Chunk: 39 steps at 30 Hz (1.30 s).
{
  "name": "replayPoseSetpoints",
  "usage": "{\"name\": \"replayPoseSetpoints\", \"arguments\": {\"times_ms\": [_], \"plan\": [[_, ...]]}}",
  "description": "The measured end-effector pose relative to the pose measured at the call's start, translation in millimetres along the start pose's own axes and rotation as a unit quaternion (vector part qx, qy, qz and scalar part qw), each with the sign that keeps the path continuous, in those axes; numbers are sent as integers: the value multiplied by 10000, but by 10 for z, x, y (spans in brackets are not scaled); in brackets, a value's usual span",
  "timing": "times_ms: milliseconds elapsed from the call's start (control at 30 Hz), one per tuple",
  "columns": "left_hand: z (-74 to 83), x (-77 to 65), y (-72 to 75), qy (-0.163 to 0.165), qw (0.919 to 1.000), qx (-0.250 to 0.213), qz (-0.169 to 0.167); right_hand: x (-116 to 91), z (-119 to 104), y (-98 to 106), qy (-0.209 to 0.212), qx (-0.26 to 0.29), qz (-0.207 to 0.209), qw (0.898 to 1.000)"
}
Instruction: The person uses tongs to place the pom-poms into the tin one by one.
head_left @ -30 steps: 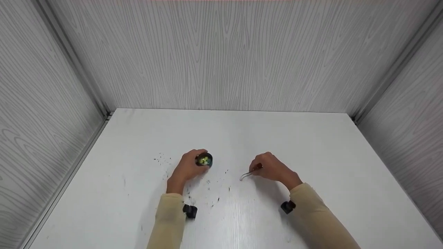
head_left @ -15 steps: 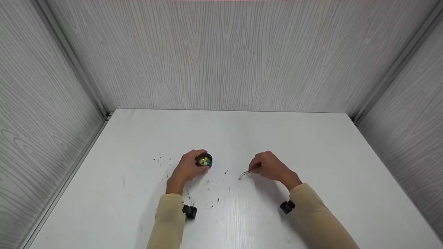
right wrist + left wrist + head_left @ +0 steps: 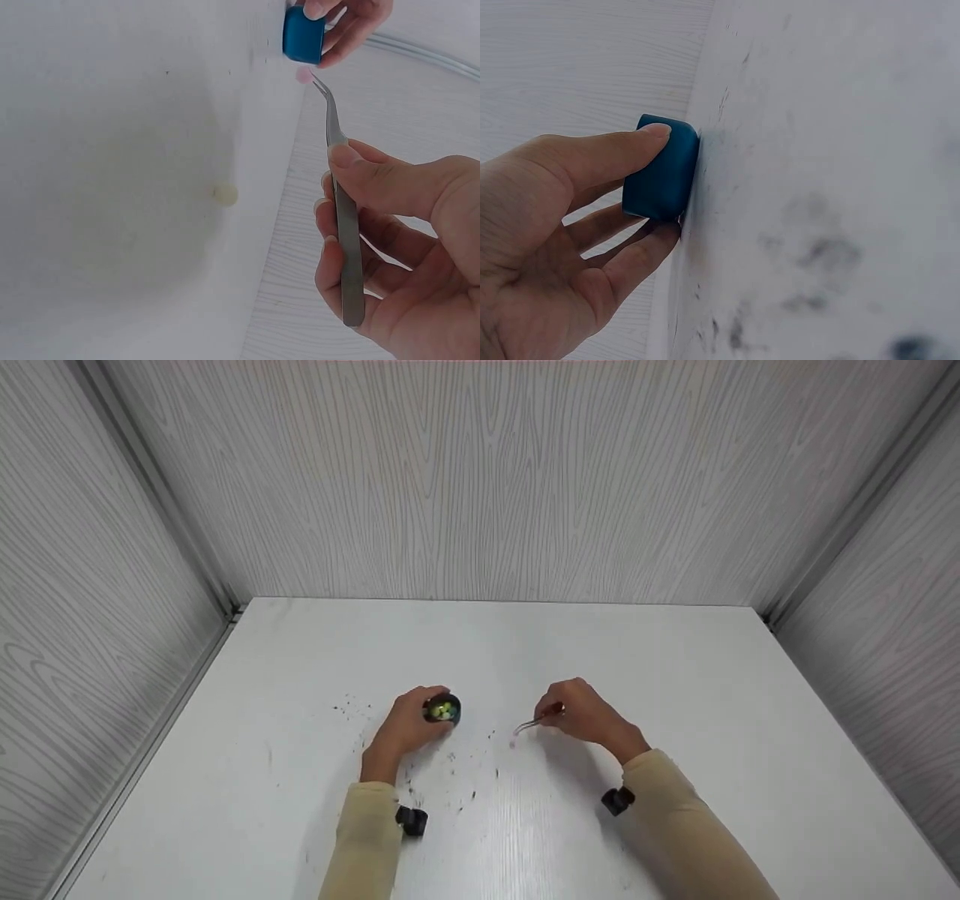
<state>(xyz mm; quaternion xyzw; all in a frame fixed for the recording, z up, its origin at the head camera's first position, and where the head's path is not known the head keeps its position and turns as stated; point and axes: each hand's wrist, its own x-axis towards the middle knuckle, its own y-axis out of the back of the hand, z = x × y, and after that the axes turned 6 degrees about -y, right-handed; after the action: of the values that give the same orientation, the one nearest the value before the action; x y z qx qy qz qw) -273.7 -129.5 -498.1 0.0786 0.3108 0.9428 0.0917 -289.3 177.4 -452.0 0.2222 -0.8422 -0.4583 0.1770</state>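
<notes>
In the head view my left hand (image 3: 409,724) grips a small round cup (image 3: 442,708) by its sides, its mouth showing several green, yellow and pale beads. From the left wrist its outer wall is blue (image 3: 662,172), with the base against the table. My right hand (image 3: 585,716) pinches bent-tip metal tweezers (image 3: 346,232) between thumb and fingers, tips pointing toward the cup. A small pink bead (image 3: 304,75) is right at the tweezer tips; I cannot tell whether they grip it. A pale yellow round bead (image 3: 226,195) is on the table in the right wrist view.
The white table (image 3: 652,660) bears dark specks and smudges around and below the left hand. Grey wood-grain panels (image 3: 480,480) enclose it at the back and sides. Each wrist carries a small black camera (image 3: 411,820).
The right hand and tweezers have moved left and slightly farther from me, nearer the cup. A pink bead now shows just below the tips. The left hand and cup stay put.
</notes>
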Motion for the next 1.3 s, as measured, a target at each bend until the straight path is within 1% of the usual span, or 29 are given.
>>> {"name": "replayPoseSetpoints", "arguments": {"times_ms": [167, 333, 600, 733, 900, 1133, 1300], "plan": [[11, 0, -7, 61, 10000, -42, -12, 54, -19, 7, 18, -33, 32, 10000], [7, 4, -14, 105, 9999, 39, -24, 122, -36, 2, 44, 28, 55, 10000], [-8, 1, -4, 49, 10000, 37, -25, 239, -112, 24, -157, 73, 35, 9998], [-5, 1, -5, 83, 9999, 85, -14, 295, -156, 24, -202, 109, 37, 9997], [10, 0, -8, 166, 9998, 144, -16, 369, -205, -1, -168, 112, 43, 9998], [-11, -1, -15, 8, 10000, 51, 15, 485, -310, -69, -156, 67, 44, 9998], [-13, -3, -15, 35, 10000, 2, 35, 579, -385, -171, -281, 132, 153, 9994]]}}
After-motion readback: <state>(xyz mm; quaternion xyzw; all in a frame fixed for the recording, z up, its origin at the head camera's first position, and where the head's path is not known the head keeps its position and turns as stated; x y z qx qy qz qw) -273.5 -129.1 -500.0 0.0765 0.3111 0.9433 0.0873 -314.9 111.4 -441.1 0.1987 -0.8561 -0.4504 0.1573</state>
